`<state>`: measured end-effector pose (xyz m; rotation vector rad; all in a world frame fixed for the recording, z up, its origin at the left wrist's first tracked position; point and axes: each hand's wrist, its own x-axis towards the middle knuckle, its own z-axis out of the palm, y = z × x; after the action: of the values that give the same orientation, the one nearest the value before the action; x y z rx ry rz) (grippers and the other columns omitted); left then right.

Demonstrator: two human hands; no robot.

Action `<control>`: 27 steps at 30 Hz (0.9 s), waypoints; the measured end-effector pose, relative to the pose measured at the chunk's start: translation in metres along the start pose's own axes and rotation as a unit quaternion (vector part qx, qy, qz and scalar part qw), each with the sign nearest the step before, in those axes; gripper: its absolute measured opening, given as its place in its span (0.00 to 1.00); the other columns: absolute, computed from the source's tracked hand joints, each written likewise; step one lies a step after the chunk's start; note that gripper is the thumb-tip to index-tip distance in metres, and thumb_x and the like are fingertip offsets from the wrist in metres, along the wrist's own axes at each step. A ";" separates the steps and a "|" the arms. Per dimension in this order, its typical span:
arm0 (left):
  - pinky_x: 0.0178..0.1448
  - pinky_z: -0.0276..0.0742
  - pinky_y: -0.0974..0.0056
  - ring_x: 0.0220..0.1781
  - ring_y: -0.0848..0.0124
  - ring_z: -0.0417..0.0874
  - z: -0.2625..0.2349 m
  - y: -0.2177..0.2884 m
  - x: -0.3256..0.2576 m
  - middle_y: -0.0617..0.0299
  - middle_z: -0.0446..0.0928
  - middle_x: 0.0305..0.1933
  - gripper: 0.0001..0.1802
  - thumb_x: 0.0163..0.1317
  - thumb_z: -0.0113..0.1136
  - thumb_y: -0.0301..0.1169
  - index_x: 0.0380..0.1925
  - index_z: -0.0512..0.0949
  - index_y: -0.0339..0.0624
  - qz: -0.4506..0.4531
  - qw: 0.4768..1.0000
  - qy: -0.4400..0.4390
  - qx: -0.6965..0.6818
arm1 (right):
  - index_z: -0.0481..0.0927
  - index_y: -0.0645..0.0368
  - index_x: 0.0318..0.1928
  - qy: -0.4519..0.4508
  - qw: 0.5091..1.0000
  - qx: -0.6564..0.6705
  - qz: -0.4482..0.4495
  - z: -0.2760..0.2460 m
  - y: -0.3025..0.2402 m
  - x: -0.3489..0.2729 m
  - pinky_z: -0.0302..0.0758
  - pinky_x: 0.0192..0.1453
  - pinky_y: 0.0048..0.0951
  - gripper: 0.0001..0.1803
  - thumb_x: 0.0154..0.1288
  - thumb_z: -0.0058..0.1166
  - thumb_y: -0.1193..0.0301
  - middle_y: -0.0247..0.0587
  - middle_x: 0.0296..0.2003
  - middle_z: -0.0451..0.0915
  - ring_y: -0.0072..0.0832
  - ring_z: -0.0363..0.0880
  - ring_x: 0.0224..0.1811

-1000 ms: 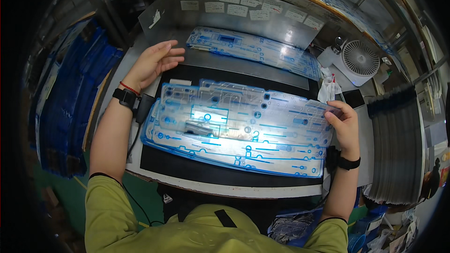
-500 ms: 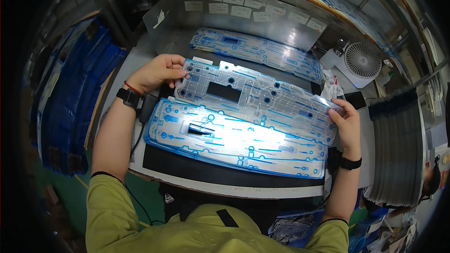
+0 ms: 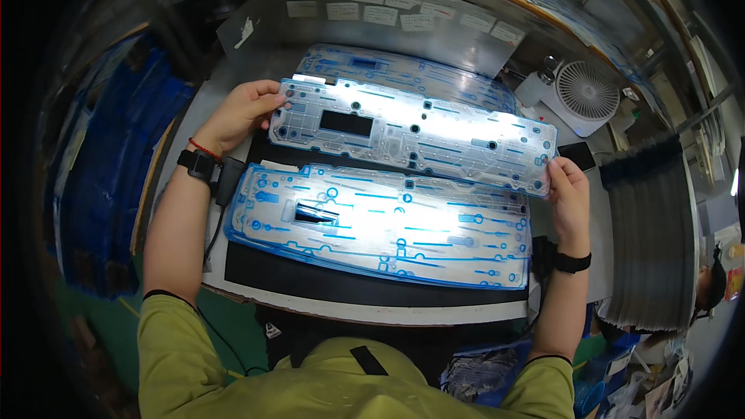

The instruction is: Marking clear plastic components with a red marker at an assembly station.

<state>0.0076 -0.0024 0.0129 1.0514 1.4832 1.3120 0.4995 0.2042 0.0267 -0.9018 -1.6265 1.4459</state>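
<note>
A long clear plastic sheet with blue printed traces [image 3: 419, 133] is lifted above the bench, tilted up. My left hand [image 3: 240, 112] grips its left end and my right hand [image 3: 568, 194] pinches its right end. Under it a stack of similar blue-traced sheets [image 3: 388, 225] lies flat on a black mat [image 3: 310, 279], lit from above. Each wrist carries a black band.
Another pile of traced sheets [image 3: 403, 74] lies at the back of the bench. A small white fan [image 3: 586, 93] stands at the back right. Blue stacked trays [image 3: 93, 171] fill the left side. A grey ribbed stack [image 3: 648, 240] sits at the right.
My left hand came in from the back left and took the sheet's left end. Both hands lifted the top sheet off the stack and raised it away from me.
</note>
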 end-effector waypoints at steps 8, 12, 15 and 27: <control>0.28 0.67 0.80 0.27 0.85 0.72 -0.025 -0.009 0.002 0.71 0.78 0.31 0.11 0.72 0.54 0.39 0.39 0.79 0.44 0.025 0.994 -0.038 -0.097 | 0.78 0.59 0.40 0.017 0.999 0.006 -0.028 0.002 -0.006 -0.003 0.65 0.26 0.15 0.11 0.74 0.50 0.64 0.28 0.24 0.78 0.13 0.70 0.19; 0.29 0.69 0.81 0.26 0.84 0.74 -0.002 0.008 -0.004 0.69 0.78 0.30 0.11 0.73 0.53 0.39 0.43 0.77 0.44 0.001 0.994 0.044 -0.100 | 0.77 0.60 0.42 0.058 0.997 0.045 -0.011 0.014 -0.015 -0.008 0.67 0.28 0.13 0.09 0.73 0.52 0.67 0.31 0.27 0.80 0.14 0.74 0.24; 0.30 0.70 0.81 0.28 0.84 0.75 -0.008 -0.002 -0.003 0.68 0.80 0.31 0.15 0.72 0.54 0.37 0.52 0.76 0.42 0.013 0.998 0.045 -0.038 | 0.76 0.62 0.52 0.015 0.998 -0.025 -0.048 0.004 -0.002 0.000 0.69 0.31 0.14 0.12 0.70 0.54 0.72 0.34 0.32 0.82 0.14 0.76 0.29; 0.30 0.70 0.82 0.30 0.85 0.77 -0.006 -0.002 0.000 0.66 0.80 0.38 0.14 0.70 0.55 0.34 0.51 0.73 0.39 -0.013 1.000 -0.021 0.005 | 0.61 0.64 0.69 -0.013 0.999 -0.018 -0.039 0.012 -0.005 -0.003 0.73 0.40 0.16 0.32 0.67 0.55 0.78 0.35 0.42 0.80 0.15 0.77 0.37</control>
<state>0.0017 -0.0041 0.0110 1.0561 1.4685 1.2592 0.4899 0.1959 0.0303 -0.8332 -1.6933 1.3844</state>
